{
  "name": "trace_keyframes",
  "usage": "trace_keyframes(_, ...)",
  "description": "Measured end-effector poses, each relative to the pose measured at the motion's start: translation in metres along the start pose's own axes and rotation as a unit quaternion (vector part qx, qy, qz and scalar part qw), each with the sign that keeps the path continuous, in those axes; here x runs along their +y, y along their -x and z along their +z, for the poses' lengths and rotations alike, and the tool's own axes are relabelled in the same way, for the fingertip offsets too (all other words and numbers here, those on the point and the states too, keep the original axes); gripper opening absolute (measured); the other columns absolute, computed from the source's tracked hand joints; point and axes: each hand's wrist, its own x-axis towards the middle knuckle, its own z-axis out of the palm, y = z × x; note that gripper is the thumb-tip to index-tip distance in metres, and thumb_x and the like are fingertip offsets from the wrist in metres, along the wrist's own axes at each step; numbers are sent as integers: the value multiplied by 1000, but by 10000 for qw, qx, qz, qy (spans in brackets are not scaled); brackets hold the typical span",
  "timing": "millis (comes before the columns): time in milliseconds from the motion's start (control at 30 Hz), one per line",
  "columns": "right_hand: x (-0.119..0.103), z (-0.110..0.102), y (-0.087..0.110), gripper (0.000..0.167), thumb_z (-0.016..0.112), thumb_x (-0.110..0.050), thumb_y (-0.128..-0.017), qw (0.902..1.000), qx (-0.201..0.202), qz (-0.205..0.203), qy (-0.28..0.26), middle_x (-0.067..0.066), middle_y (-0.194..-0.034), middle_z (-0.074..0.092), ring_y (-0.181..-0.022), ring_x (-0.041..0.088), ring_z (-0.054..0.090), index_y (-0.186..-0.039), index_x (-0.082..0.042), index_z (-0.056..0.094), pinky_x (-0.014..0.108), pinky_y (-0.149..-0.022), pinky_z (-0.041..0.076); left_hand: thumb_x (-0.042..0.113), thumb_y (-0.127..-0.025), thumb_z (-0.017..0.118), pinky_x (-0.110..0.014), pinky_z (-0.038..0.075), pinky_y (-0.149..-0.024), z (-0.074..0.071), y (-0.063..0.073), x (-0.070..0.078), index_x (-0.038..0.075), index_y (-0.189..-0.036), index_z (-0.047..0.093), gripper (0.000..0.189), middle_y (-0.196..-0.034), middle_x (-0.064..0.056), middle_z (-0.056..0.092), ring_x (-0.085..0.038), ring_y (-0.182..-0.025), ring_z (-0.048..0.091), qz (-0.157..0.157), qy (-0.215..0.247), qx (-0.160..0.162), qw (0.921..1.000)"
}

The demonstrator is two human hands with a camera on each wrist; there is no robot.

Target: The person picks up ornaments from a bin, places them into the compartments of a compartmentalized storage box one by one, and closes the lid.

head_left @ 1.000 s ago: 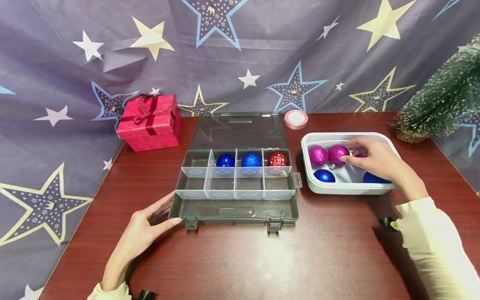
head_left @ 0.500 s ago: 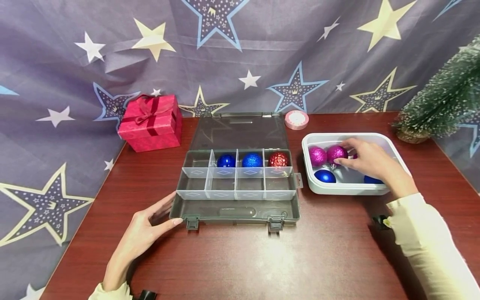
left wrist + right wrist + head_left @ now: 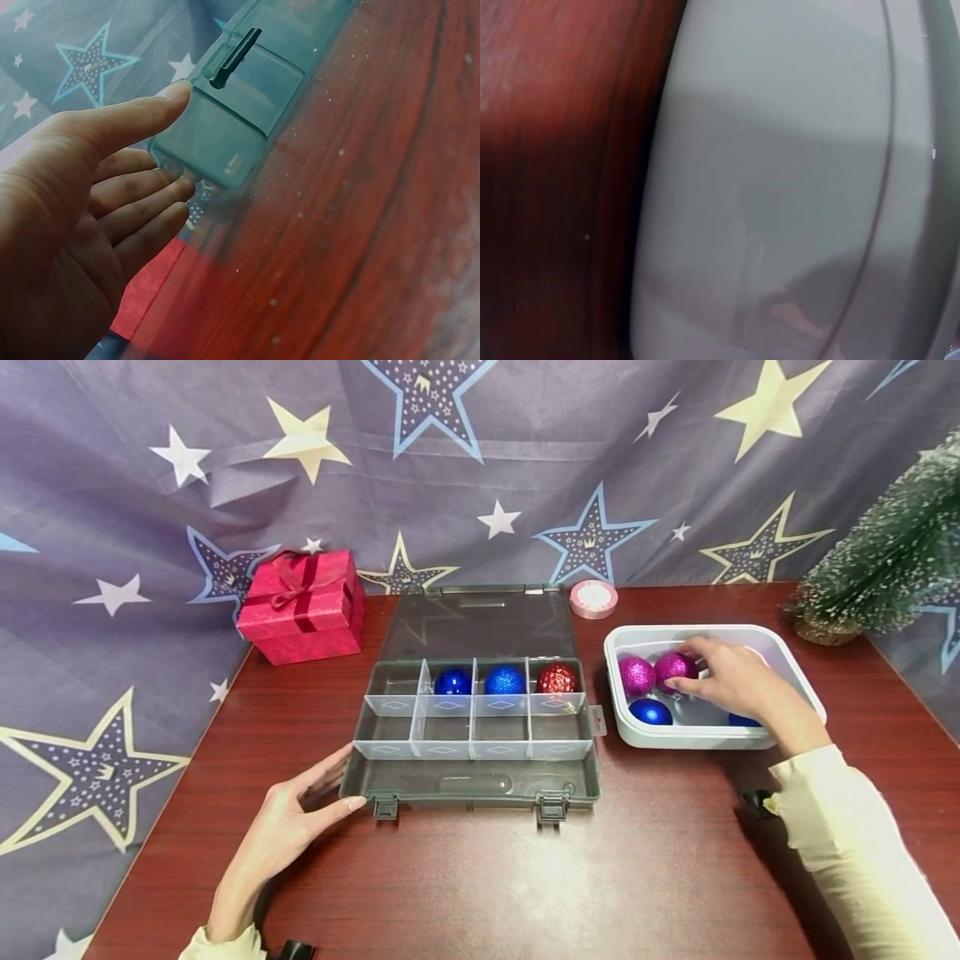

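A grey see-through compartment box [image 3: 472,781] lies with its lid laid back. My left hand [image 3: 277,822] rests at its front left corner, thumb at the front edge and straight fingers along the side; the left wrist view shows that hand [image 3: 82,195] beside the box wall [image 3: 217,135]. My right hand [image 3: 742,681] reaches into a white tub [image 3: 697,739] and pinches a magenta glitter bauble [image 3: 673,672] between thumb and fingers. Beside it sit another magenta bauble [image 3: 637,677] and a blue bauble [image 3: 650,712]. The right wrist view shows only the tub's outer wall [image 3: 765,165] and the table.
The box's back row holds a shiny blue bauble [image 3: 453,682], a glitter blue bauble [image 3: 504,680] and a red bauble [image 3: 557,679]. A red gift box [image 3: 300,610], a pink ribbon roll [image 3: 593,600] and a small frosted tree [image 3: 877,543] stand behind. Another blue bauble [image 3: 742,720] is partly hidden.
My right hand has moved slightly left in the tub and closed around the magenta bauble, shifting the baubles a little. My left hand stays at the box corner.
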Motion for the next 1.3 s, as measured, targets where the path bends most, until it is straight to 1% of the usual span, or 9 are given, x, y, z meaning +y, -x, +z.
trace_keyframes(100, 0, 0, 2, 48, 79, -27, -93, 9999, 104, -64, -76, 29, -116, 68, -101, 47, 66, -126, 4, 62, 63, -87, 50, 19, -90, 85, -11, 47, -95, 0, 0, 0, 19, -150, 57, 67, -134, -8, 67, -7, -118, 65, 8, -12, 3, 10000)
trace_keyframes(267, -1, -3, 6, 50, 80, -25, -93, 9995, 224, -25, -219, 32, -116, 66, -104, 49, 65, -128, 6, 61, 63, -89, 50, 19, -90, 85, -11, 47, -95, 0, 0, 0, 19, -151, 57, 67, -134, -7, 67, -6, -118, 65, 22, -43, 1, 10000)
trace_keyframes(333, -2, -5, 8, 50, 81, -24, -92, 9991, 315, -25, -286, 30, -114, 68, -102, 47, 65, -127, 5, 63, 61, -88, 50, 19, -90, 84, -11, 47, -95, 0, 0, 0, 20, -151, 57, 67, -134, -7, 67, -6, -118, 65, 23, -58, -3, 10000)
trace_keyframes(500, -7, -9, 13, 46, 84, -21, -89, 9971, 641, -242, -343, 23, -107, 72, -96, 38, 67, -124, 3, 66, 55, -82, 51, 20, -90, 84, -11, 46, -95, 0, 0, 0, 21, -151, 56, 67, -134, -7, 67, -6, -118, 65, 36, -92, -2, 10000)
trace_keyframes(700, -16, -14, 16, 47, 85, -20, -87, 9942, 884, -511, -329, 21, -107, 73, -98, 37, 69, -124, 2, 68, 55, -83, 52, 19, -90, 84, -11, 46, -95, 0, 0, 0, 20, -151, 56, 67, -134, -8, 67, -7, -117, 65, 94, -118, 2, 9999)
trace_keyframes(867, -29, -19, 16, 49, 83, -26, -90, 9943, 914, -446, -333, 22, -113, 71, -104, 39, 68, -128, 0, 67, 57, -89, 51, 18, -90, 84, -12, 47, -95, 0, 0, 0, 19, -151, 57, 67, -134, -8, 67, -6, -117, 65, 120, -62, 8, 9999)
trace_keyframes(1000, -40, -21, 13, 52, 82, -28, -91, 9947, 872, -355, -416, 23, -119, 69, -110, 41, 65, -130, 1, 65, 60, -93, 50, 18, -90, 85, -12, 47, -95, 0, 0, 0, 19, -150, 57, 67, -134, -8, 67, -5, -117, 65, 93, -45, 16, 9999)
trace_keyframes(1167, -53, -20, 5, 55, 83, -28, -90, 9928, 887, -474, -654, 23, -123, 67, -113, 41, 63, -132, 2, 64, 60, -94, 50, 19, -90, 85, -12, 47, -95, 0, 0, -1, 19, -151, 57, 67, -133, -8, 68, -6, -117, 65, 96, -68, 3, 9999)
trace_keyframes(1300, -61, -18, 1, 54, 83, -27, -90, 9901, 970, -606, -818, 20, -124, 67, -114, 39, 62, -133, 0, 64, 59, -96, 49, 18, -90, 84, -12, 48, -95, 0, 0, -2, 20, -151, 57, 67, -133, -8, 68, -7, -117, 65, 119, -27, -2, 9999)
